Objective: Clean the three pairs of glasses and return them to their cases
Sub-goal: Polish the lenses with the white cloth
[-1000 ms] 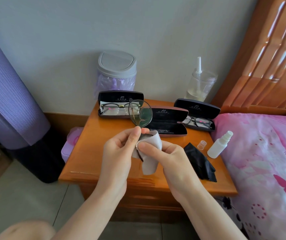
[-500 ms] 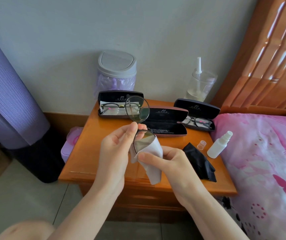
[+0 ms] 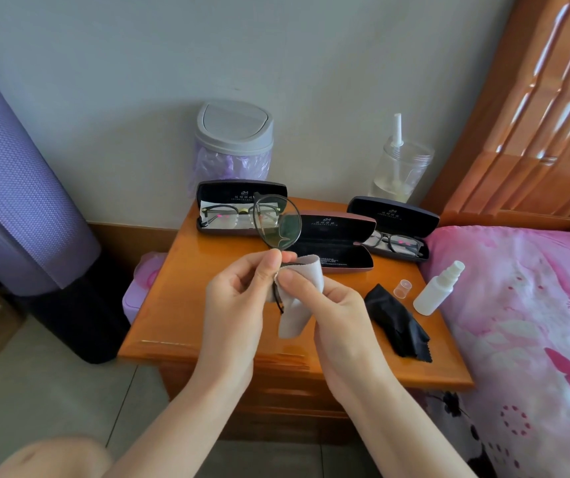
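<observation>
while hands (image 3: pixel 238 298) (image 3: pixel 333 307) pinch glasses (image 3: pixel 277 223), cloth (image 3: pixel 299 305) hangs nr nightstand (image 3: pixel 187 305) front edge.

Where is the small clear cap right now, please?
Head view, right side of the nightstand: the clear cap stands between the black cloth and the white spray bottle.

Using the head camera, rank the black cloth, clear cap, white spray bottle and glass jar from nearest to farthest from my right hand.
1. black cloth, just right of the right hand
2. clear cap, behind the cloth
3. white spray bottle, farther right
4. glass jar, at the back
</observation>
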The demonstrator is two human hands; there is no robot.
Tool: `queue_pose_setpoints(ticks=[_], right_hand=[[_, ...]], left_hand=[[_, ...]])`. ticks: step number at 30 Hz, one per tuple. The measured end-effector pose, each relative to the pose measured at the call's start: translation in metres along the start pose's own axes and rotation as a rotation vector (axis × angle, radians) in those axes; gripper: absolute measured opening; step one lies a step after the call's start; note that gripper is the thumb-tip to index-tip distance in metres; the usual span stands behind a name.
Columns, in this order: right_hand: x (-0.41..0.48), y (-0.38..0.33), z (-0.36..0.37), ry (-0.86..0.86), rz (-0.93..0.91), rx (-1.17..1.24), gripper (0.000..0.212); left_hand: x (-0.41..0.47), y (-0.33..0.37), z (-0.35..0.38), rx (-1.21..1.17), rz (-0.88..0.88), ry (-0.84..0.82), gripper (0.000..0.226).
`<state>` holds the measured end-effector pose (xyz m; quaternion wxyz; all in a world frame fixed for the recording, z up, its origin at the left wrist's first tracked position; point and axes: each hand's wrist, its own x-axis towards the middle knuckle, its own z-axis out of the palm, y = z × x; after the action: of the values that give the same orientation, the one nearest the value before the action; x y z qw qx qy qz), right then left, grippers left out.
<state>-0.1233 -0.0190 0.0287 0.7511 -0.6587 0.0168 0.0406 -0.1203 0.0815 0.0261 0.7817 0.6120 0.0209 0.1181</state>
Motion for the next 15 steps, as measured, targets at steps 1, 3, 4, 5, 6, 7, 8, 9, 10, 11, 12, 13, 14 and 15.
queue_pose_setpoints(ticks=[1,3,4,5,6,7,8,9,10,11,12,13,14,15], right_hand=[[-0.001,0.0,-0.001,-0.011,-0.006,-0.021,0.038],[-0.004,0.0,-0.003,-0.036,-0.014,-0.066,0.037],[-0.005,0.0,-0.005,-0.044,-0.014,-0.093,0.033],[-0.006,0.001,-0.006,-0.048,-0.012,-0.123,0.027],[-0.007,0.002,-0.007,-0.051,-0.01,-0.153,0.022],[-0.008,0.003,-0.009,-0.055,-0.01,-0.181,0.019],[-0.008,0.003,-0.011,-0.059,-0.01,-0.203,0.016],[-0.008,0.004,-0.013,-0.065,-0.013,-0.217,0.013],[-0.009,0.003,-0.014,-0.074,-0.016,-0.226,0.01],[-0.009,0.002,-0.016,-0.085,-0.021,-0.235,0.007],[-0.01,0.0,-0.017,-0.096,-0.028,-0.246,0.005],[-0.01,-0.001,-0.019,-0.105,-0.036,-0.257,0.004],[-0.01,-0.002,-0.02,-0.11,-0.04,-0.266,0.004],[-0.01,-0.003,-0.02,-0.112,-0.038,-0.272,0.003]], left_hand=[[0.0,0.0,0.0,-0.007,-0.004,0.003,0.018],[0.001,0.0,-0.001,-0.034,-0.02,0.009,0.02],[0.001,0.0,-0.002,-0.052,-0.032,0.011,0.022],[0.002,0.0,-0.002,-0.066,-0.045,0.014,0.024],[0.002,0.0,-0.002,-0.076,-0.053,0.017,0.024],[0.002,0.0,-0.002,-0.083,-0.058,0.02,0.024],[0.003,0.0,-0.003,-0.094,-0.061,0.024,0.024],[0.003,0.0,-0.003,-0.106,-0.066,0.03,0.023],[0.004,0.001,-0.004,-0.119,-0.071,0.037,0.023],[0.005,0.001,-0.005,-0.127,-0.076,0.044,0.023],[0.005,0.001,-0.005,-0.136,-0.08,0.048,0.022],[0.005,0.001,-0.006,-0.145,-0.083,0.049,0.022],[0.005,0.001,-0.006,-0.149,-0.083,0.047,0.021],[0.005,0.001,-0.005,-0.149,-0.083,0.044,0.021]])
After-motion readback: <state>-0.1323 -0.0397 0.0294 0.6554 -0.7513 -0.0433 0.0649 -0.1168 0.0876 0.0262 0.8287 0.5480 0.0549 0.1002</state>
